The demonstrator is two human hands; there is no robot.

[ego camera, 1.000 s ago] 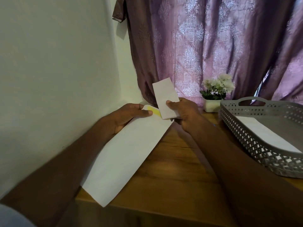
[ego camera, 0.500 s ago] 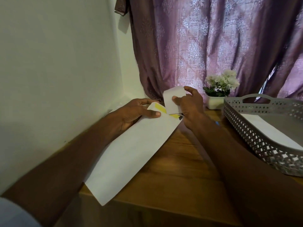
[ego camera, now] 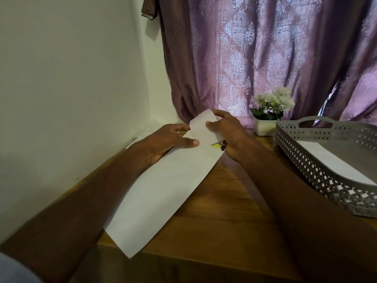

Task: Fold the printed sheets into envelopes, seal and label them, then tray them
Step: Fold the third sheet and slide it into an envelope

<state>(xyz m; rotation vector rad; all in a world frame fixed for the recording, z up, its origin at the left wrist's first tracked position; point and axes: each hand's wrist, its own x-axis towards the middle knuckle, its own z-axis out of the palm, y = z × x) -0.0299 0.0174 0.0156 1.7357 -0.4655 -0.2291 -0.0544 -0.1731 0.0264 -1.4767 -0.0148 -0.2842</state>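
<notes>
White envelope (ego camera: 163,190) slanted over the wooden table (ego camera: 220,221) edge, left hand (ego camera: 165,142) pinched its top, right hand (ego camera: 228,135) gripped folded sheet (ego camera: 201,129) at its mouth, grey tray (ego camera: 326,158) at right held another envelope (ego camera: 326,158).

The envelope (ego camera: 163,193) lay on the table (ego camera: 224,221), overhanging its near edge. The tray (ego camera: 306,160) stood to its right, holding another envelope (ego camera: 326,160). The potted plant (ego camera: 269,115) stood behind, before the curtain (ego camera: 265,58).
</notes>
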